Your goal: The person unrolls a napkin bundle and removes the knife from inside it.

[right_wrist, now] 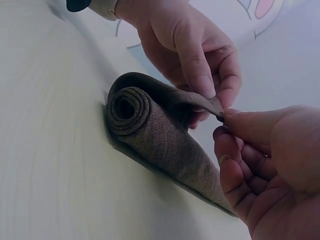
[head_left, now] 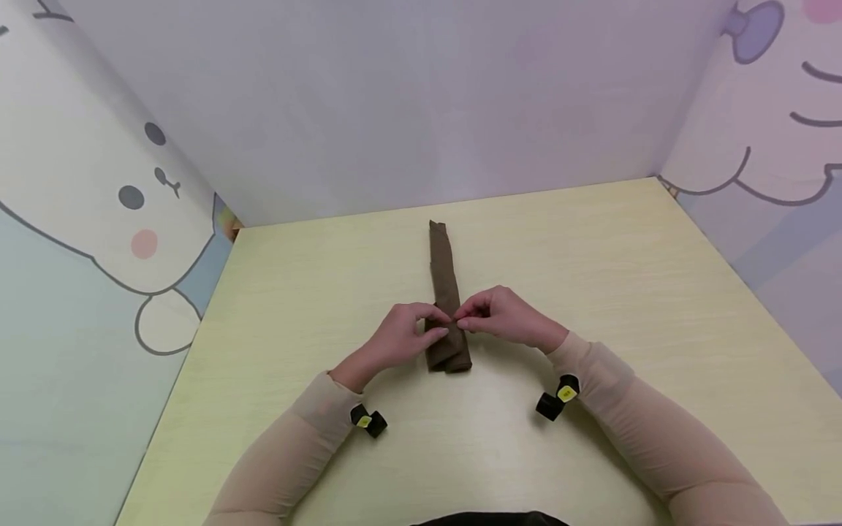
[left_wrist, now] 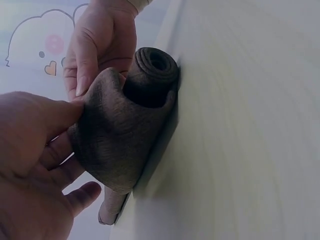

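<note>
A dark brown cloth [head_left: 444, 270] lies lengthwise on the table, a long narrow strip with its far end pointing at the back wall. Its near part is rolled, and the spiral end of the roll [right_wrist: 129, 111] shows in the right wrist view. My left hand [head_left: 399, 336] pinches a raised flap [left_wrist: 117, 135] of the cloth between thumb and fingers. Close against it, my right hand [head_left: 505, 318] pinches the flap's edge with thumb and index finger. The fingertips of both hands nearly meet over the roll.
The pale wood-look table [head_left: 316, 270] extends to both sides of the cloth. A plain light wall [head_left: 421, 109] stands behind it, and printed cartoon panels [head_left: 85, 183] flank it. Black wrist cameras [head_left: 550, 406] sit under the sleeves.
</note>
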`<state>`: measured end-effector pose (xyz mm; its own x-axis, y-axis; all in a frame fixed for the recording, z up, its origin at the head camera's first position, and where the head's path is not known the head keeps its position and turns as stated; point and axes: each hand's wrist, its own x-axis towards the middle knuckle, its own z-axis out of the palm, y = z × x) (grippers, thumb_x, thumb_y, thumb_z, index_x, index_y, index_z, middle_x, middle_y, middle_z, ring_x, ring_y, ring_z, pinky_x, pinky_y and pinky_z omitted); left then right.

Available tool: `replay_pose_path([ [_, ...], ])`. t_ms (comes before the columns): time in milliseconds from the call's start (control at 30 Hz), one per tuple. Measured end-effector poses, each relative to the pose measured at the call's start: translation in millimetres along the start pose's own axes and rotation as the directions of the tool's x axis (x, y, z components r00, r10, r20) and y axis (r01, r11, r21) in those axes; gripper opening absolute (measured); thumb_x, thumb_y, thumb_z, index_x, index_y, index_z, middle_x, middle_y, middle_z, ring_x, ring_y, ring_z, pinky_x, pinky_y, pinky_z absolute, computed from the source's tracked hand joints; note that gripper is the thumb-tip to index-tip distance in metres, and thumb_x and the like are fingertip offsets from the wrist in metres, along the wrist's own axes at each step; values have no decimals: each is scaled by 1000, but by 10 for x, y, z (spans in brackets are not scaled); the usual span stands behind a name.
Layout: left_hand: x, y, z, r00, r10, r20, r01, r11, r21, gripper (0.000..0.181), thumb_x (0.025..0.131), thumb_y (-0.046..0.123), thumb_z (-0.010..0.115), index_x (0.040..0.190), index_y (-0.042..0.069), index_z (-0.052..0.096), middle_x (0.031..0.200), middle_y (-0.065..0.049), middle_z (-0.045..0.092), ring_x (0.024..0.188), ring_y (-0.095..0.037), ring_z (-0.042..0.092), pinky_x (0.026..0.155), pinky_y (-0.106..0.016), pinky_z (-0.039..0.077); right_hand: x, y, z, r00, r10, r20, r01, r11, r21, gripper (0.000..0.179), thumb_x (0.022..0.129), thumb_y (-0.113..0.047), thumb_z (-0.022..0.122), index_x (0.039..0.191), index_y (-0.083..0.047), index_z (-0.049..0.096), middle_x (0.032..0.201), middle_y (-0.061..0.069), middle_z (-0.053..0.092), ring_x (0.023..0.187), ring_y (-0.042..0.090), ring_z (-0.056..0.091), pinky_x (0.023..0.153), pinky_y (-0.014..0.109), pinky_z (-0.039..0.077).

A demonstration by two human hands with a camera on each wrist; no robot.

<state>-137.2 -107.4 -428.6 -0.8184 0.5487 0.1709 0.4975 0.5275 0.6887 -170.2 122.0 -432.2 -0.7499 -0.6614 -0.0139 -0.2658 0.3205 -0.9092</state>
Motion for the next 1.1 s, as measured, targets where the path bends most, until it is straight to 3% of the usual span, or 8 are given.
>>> replay_pose_path([
  [200, -71, -44, -34, 999, -19, -42, 20, 1000, 12, 8, 86, 19, 66, 93, 20, 69, 86, 15, 63, 82, 1, 57, 75, -31, 48, 3, -9, 7, 1000, -18, -7, 18, 1000, -21, 15, 85, -28, 66, 96, -18, 70, 88, 3, 68, 77, 14, 61, 63, 31, 49],
  [367, -151, -75, -80, 998, -20, -61, 22, 999, 29, 9, 85, 18, 66, 93, 21, 68, 86, 16, 62, 83, -1, 57, 76, -32, 48, 5, -12, 12, 999, -28, -20, 26, 997, -72, 18, 85, -28, 66, 98, -15, 70, 86, -3, 68, 76, 12, 60, 62, 30, 48],
  [633, -306, -114, -183, 998, -28, -61, 30, 999, 26, 8, 84, 25, 67, 92, 22, 69, 88, 16, 63, 85, -5, 58, 76, -35, 47, 5, 7, 25, 999, -27, -22, 24, 995, -98, 20, 85, -28, 66, 99, -14, 70, 86, -5, 67, 74, 11, 59, 62, 28, 47],
  [900, -390, -124, -278, 997, -62, -50, 63, 998, 10, 18, 81, 42, 66, 89, 25, 68, 86, 19, 63, 85, -7, 60, 76, -37, 47, 23, 23, 79, 999, -32, 7, 32, 988, -149, 26, 81, -24, 71, 103, -10, 69, 85, -9, 66, 76, 9, 60, 68, 27, 49],
  [1100, -444, -133, -327, 996, -66, -61, 67, 997, 30, 16, 81, 39, 67, 87, 24, 68, 85, 18, 63, 84, -14, 62, 74, -39, 48, 39, 58, 104, 997, -77, 9, 77, 976, -204, 29, 80, -24, 71, 105, -9, 67, 85, -8, 62, 77, 7, 58, 68, 25, 49],
])
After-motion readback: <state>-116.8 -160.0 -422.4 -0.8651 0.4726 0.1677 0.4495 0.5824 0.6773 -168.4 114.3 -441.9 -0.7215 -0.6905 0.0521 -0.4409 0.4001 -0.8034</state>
